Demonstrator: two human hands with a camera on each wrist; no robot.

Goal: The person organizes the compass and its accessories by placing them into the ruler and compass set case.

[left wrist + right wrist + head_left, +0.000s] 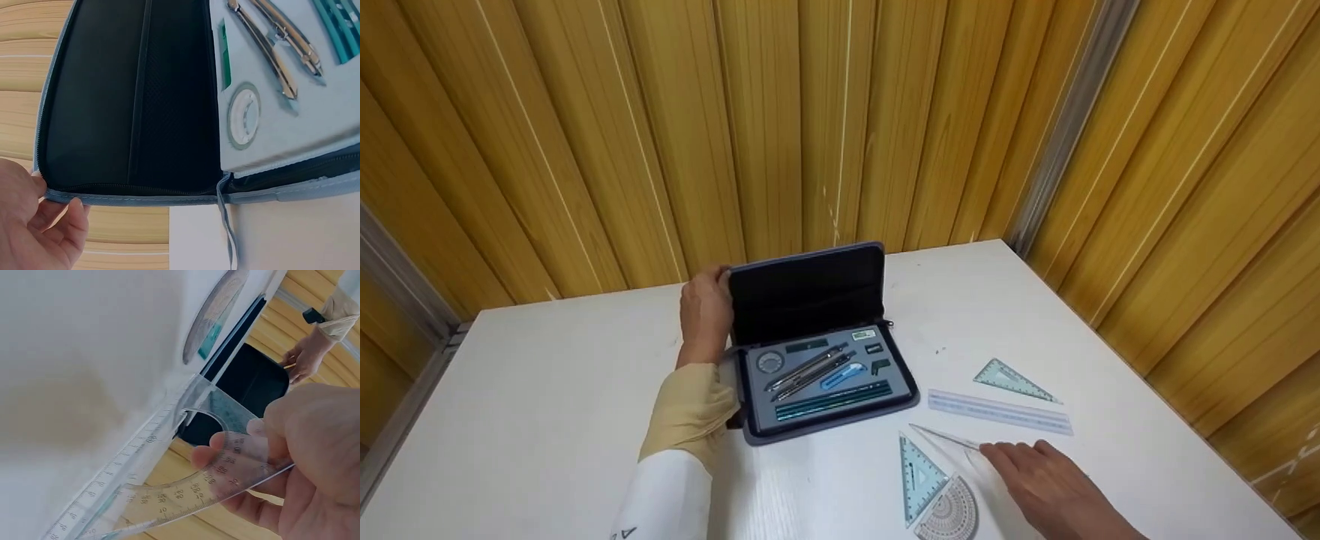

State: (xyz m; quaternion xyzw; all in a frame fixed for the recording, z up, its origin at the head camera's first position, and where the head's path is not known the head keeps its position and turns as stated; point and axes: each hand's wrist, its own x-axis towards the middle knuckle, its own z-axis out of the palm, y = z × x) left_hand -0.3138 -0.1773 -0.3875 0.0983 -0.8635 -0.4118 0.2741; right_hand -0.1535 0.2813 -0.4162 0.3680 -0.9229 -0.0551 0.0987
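Observation:
A zip case (834, 429) of drawing tools lies unzipped on the table, its dark lid (810, 296) standing up at the back. The fingers and thumb of my left hand (706, 315) pinch the lid's upper left corner, seen closely in the left wrist view. In the case's grey insert sit two compasses (810, 371), a blue cutter (844, 376), green pencils (834, 400) and a round white disc (244, 116). My right hand (1046, 480) pinches a clear set square (169, 495) with a curved cut-out by one edge, tilted up over the table's right side.
Right of the case lie a pale green set square (1014, 381) and a clear ruler (1000, 412). Nearer the front, another green set square (919, 480) lies against a clear protractor (950, 511). Wood-look panel walls (765, 150) stand behind and to the right of the white table (547, 420).

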